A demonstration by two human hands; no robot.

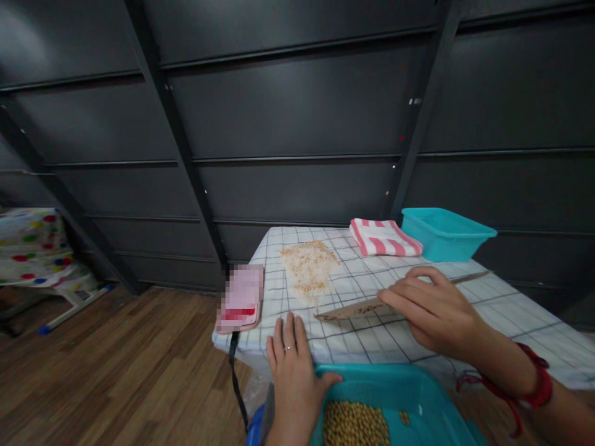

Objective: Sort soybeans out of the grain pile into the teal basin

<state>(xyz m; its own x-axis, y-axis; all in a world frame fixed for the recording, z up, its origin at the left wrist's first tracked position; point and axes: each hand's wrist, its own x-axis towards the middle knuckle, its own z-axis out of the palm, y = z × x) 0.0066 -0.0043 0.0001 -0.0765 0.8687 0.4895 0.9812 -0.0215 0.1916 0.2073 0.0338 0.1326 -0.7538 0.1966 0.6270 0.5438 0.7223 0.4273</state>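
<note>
Right hand (pixel 432 310) holds cardboard (pixel 353 310); left hand (pixel 292 365) touches basin (pixel 421 399)

Left grip (pixel 292 371) with a thin silver ring (pixel 289 348), right grip (pixel 432 310) with red cord wristbands (pixel 539 379), bare forearms

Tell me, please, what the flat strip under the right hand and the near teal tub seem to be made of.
Strip: likely cardboard, matte brown, thin and flat, under the right hand. Near tub: probably plastic, smooth teal with slight sheen and moulded rim.
</note>
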